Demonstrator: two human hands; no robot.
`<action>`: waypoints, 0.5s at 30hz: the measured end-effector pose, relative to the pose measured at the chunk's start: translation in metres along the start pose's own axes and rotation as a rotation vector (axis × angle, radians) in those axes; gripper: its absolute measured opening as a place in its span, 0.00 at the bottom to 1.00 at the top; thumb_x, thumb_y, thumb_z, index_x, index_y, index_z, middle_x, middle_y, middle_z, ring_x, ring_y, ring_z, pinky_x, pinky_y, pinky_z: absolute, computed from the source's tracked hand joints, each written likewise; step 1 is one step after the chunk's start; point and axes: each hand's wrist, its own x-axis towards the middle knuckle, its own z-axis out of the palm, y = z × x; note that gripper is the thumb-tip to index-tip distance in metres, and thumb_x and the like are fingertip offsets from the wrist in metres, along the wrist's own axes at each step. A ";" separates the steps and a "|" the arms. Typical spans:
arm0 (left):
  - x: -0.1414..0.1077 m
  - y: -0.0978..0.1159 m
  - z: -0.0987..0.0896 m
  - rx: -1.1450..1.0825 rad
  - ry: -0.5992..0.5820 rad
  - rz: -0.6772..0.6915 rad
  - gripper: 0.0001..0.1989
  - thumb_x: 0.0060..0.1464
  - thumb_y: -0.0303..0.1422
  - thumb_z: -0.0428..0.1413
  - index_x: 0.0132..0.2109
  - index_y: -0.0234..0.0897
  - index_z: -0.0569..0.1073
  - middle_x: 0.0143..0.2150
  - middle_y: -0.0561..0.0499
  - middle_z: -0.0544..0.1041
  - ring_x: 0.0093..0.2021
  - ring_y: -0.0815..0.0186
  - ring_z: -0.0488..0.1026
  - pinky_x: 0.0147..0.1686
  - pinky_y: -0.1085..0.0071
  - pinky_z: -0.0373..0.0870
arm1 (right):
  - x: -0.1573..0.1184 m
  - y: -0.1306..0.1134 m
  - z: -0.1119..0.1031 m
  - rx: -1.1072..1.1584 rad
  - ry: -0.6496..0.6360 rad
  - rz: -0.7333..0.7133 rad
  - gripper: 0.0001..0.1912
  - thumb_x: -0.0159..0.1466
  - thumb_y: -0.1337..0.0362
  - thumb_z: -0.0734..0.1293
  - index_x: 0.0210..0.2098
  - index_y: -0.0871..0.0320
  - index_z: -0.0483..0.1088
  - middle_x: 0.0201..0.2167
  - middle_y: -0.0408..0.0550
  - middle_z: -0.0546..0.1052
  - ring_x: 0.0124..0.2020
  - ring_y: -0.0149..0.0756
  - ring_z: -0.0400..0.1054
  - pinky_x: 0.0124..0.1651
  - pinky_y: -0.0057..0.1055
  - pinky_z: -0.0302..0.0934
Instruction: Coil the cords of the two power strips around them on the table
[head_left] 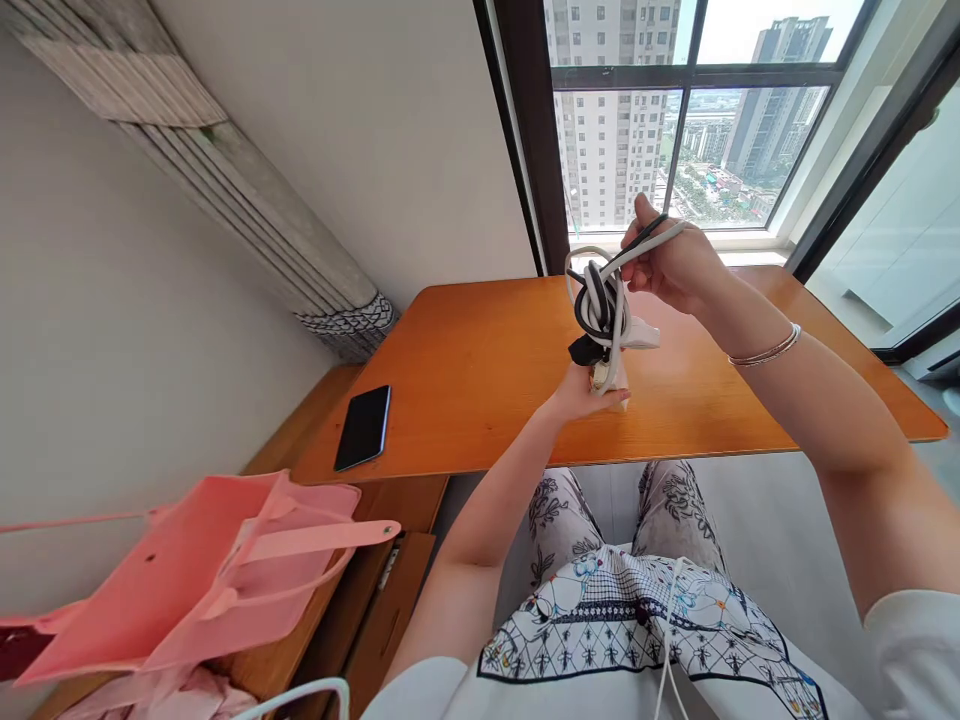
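A tangled bundle of black and white cables (600,300) hangs in front of me above the wooden table. My left hand (589,390) is closed round its lower end, where a black plug (587,350) and a pale connector show. A white plug-like piece (641,334) sticks out to the right of the bundle. Higher up, my right hand (667,262) grips a black and a white strand (651,240) drawn away from the tangle. Part of the lower end is hidden by my left fingers.
A dark phone (363,428) lies at the left of the orange-brown table (480,360). A pink bag (217,580) stands on the wooden cabinet at the lower left. Beyond the table is a window (690,78), with a gathered curtain (247,200) to the left.
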 end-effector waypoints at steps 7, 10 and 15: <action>-0.010 0.005 -0.022 -0.081 0.073 -0.123 0.33 0.40 0.45 0.69 0.50 0.38 0.68 0.44 0.46 0.76 0.41 0.58 0.79 0.42 0.60 0.76 | 0.021 0.065 -0.019 0.132 -0.012 0.023 0.27 0.65 0.36 0.59 0.38 0.54 0.70 0.28 0.46 0.76 0.33 0.36 0.74 0.40 0.35 0.70; -0.013 0.001 -0.033 0.015 0.159 -0.094 0.34 0.40 0.43 0.69 0.54 0.39 0.68 0.50 0.45 0.74 0.42 0.62 0.77 0.43 0.63 0.76 | 0.012 0.107 -0.015 0.161 -0.058 0.052 0.27 0.66 0.38 0.56 0.47 0.52 0.69 0.43 0.49 0.80 0.47 0.40 0.74 0.50 0.41 0.68; -0.015 -0.001 -0.040 0.139 0.218 -0.123 0.36 0.41 0.42 0.68 0.56 0.41 0.67 0.56 0.43 0.71 0.46 0.61 0.75 0.43 0.64 0.75 | -0.018 0.166 0.020 0.232 -0.222 0.232 0.26 0.68 0.42 0.53 0.50 0.50 0.71 0.53 0.46 0.77 0.51 0.38 0.71 0.56 0.40 0.63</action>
